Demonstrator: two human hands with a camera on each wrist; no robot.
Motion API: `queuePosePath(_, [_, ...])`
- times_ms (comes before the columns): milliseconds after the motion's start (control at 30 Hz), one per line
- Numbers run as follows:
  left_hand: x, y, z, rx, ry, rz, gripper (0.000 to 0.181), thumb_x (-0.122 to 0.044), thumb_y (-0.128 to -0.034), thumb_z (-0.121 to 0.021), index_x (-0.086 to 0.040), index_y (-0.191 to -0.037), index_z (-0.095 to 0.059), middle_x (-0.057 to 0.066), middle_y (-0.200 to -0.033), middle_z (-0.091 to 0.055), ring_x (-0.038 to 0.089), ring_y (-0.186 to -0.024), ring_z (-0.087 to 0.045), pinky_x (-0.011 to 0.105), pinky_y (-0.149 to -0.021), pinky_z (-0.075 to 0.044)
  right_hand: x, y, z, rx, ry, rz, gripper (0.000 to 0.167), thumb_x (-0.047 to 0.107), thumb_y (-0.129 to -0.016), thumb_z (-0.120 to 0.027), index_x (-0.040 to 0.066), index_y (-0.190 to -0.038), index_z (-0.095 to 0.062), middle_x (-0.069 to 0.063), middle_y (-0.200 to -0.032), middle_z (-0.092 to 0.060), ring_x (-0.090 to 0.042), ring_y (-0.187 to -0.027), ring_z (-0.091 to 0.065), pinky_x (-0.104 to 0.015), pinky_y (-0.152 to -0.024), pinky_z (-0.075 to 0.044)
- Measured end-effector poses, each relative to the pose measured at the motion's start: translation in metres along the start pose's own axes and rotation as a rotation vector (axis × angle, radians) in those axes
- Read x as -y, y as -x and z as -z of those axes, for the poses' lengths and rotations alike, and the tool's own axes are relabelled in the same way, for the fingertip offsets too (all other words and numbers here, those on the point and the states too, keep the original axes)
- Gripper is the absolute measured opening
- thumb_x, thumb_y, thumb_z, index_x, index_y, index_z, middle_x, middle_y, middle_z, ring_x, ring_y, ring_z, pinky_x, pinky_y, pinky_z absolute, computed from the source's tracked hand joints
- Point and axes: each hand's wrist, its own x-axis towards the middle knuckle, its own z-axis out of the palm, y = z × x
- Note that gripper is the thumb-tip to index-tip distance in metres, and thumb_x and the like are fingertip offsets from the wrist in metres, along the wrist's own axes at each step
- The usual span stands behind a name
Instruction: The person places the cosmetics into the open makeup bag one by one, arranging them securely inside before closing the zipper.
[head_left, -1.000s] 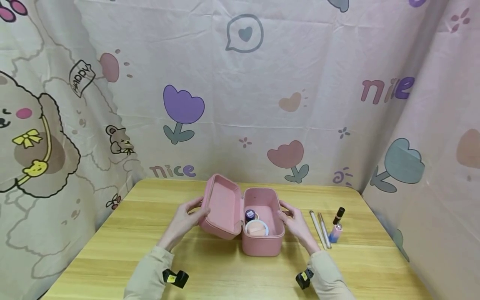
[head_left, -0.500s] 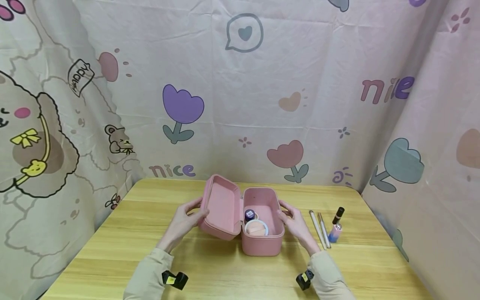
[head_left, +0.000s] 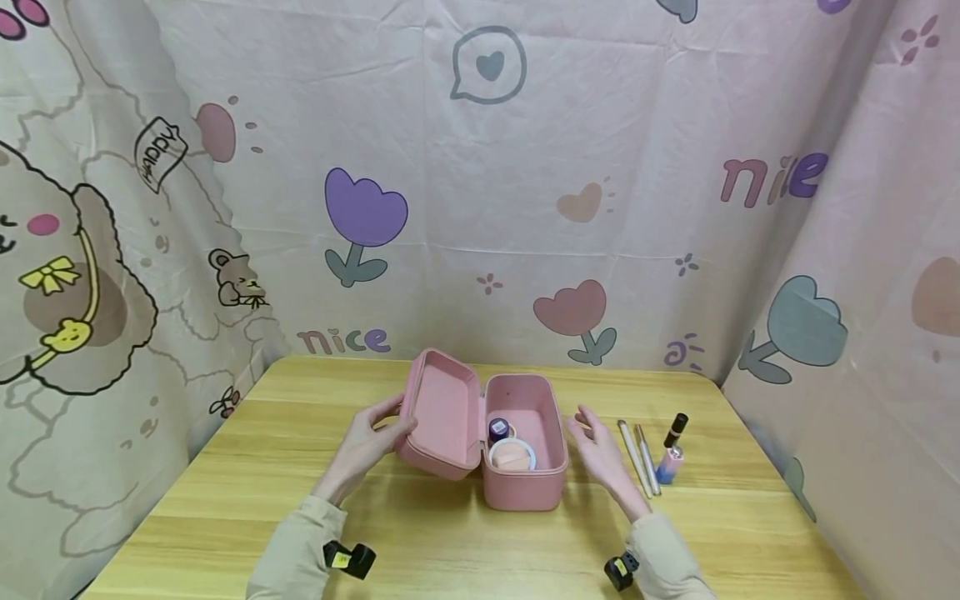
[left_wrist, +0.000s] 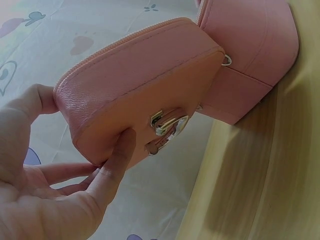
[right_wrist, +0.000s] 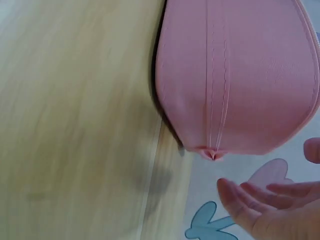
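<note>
A pink zip-up cosmetic case (head_left: 525,492) stands on the table with its lid (head_left: 448,408) swung out to the left. My left hand (head_left: 363,442) grips the lid's outer edge, thumb on one side and fingers around the other, as the left wrist view shows too. Metal fittings (left_wrist: 167,129) sit on the lid's outer face. Inside the case lie a dark-capped bottle (head_left: 498,430) and a round powder puff (head_left: 513,456) in a white-rimmed holder. My right hand (head_left: 597,446) is just right of the case, apart from it, fingers loosely bent with nothing in them.
Two slim makeup brushes (head_left: 637,458) lie right of my right hand. Beside them is a pink-and-blue bottle (head_left: 670,465) with a black-capped tube (head_left: 677,430) just behind it. A patterned curtain (head_left: 480,208) hangs behind the wooden table (head_left: 225,467).
My right hand has let go of the case's right wall and moved a little to the right. The left hand and lid stay where they were.
</note>
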Motion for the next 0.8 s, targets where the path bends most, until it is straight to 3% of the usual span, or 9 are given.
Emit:
queuePosePath(233, [0.0,0.0,0.0,0.001,0.0,-0.001,0.063,-0.016,-0.099,-0.061,0.004,-0.153,-0.035,0.028,-0.147,-0.045,0.022,-0.11,-0.068,0.019,-0.082,-0.056,-0.005,0.004,0.017,0.056,0.288,-0.129,0.067,0.029,-0.102,-0.051,-0.013,-0.15,-0.031,-0.038,-0.143,-0.047,-0.053,-0.127,-0.053,-0.063,-0.105,-0.046])
queuePosePath(300, [0.0,0.0,0.0,0.002,-0.001,-0.004,0.063,-0.016,-0.099,-0.061,0.005,-0.153,-0.035,0.028,-0.147,-0.045,0.024,-0.111,-0.068,0.019,-0.082,-0.056,-0.01,0.003,0.022,0.059,0.39,-0.121,0.066,0.028,-0.099,-0.055,-0.014,-0.146,-0.036,-0.038,-0.139,-0.051,-0.051,-0.113,-0.062,-0.062,-0.101,-0.048])
queuePosePath(367, [0.0,0.0,0.0,0.0,-0.002,-0.006,0.063,-0.016,-0.0989,-0.06,0.005,-0.152,-0.035,0.029,-0.147,-0.045,0.024,-0.111,-0.068,0.019,-0.082,-0.056,-0.015,0.001,0.027,0.048,0.475,-0.089,0.061,0.024,-0.096,-0.059,-0.017,-0.139,-0.044,-0.039,-0.127,-0.059,-0.047,-0.094,-0.067,-0.06,-0.09,-0.054])
queuePosePath(433, [0.0,0.0,0.0,-0.003,-0.004,-0.005,0.063,-0.015,-0.0987,-0.061,0.005,-0.152,-0.035,0.029,-0.146,-0.045,0.024,-0.111,-0.068,0.019,-0.082,-0.055,-0.02,-0.001,0.031,0.036,0.526,-0.078,0.053,0.02,-0.094,-0.061,-0.018,-0.13,-0.052,-0.036,-0.108,-0.065,-0.037,-0.073,-0.065,-0.051,-0.071,-0.057])
queuePosePath(533, [0.0,0.0,0.0,-0.006,-0.006,-0.001,0.063,-0.015,-0.0986,-0.061,0.005,-0.152,-0.036,0.029,-0.146,-0.045,0.024,-0.11,-0.068,0.019,-0.082,-0.055,-0.026,-0.004,0.036,0.035,0.544,-0.082,0.03,0.013,-0.092,-0.063,-0.014,-0.104,-0.06,-0.02,-0.079,-0.06,-0.023,-0.058,-0.054,-0.033,-0.047,-0.047])
queuePosePath(600, [0.0,0.0,0.0,-0.009,-0.005,0.001,0.062,-0.015,-0.0985,-0.061,0.005,-0.152,-0.036,0.028,-0.146,-0.046,0.023,-0.11,-0.068,0.018,-0.082,-0.055,-0.028,-0.007,0.039,0.037,0.559,-0.088,0.016,0.009,-0.091,-0.061,-0.005,-0.086,-0.058,-0.009,-0.067,-0.049,-0.016,-0.052,-0.044,-0.025,-0.043,-0.038])
queuePosePath(667, [0.0,0.0,0.0,-0.008,-0.003,0.002,0.062,-0.015,-0.0986,-0.061,0.005,-0.152,-0.036,0.028,-0.146,-0.046,0.023,-0.11,-0.068,0.018,-0.082,-0.055,-0.029,-0.009,0.041,0.037,0.582,-0.08,0.019,0.005,-0.088,-0.058,0.004,-0.071,-0.049,-0.003,-0.062,-0.041,-0.013,-0.05,-0.038,-0.022,-0.043,-0.033])
queuePosePath(800, [0.001,0.0,0.0,-0.006,0.0,-0.002,0.062,-0.016,-0.0987,-0.061,0.005,-0.152,-0.036,0.028,-0.146,-0.045,0.02,-0.108,-0.068,0.018,-0.082,-0.055,-0.03,-0.015,0.042,0.038,0.633,-0.074,0.026,-0.001,-0.081,-0.053,0.012,-0.063,-0.04,-0.001,-0.058,-0.038,-0.015,-0.051,-0.037,-0.025,-0.045,-0.031])
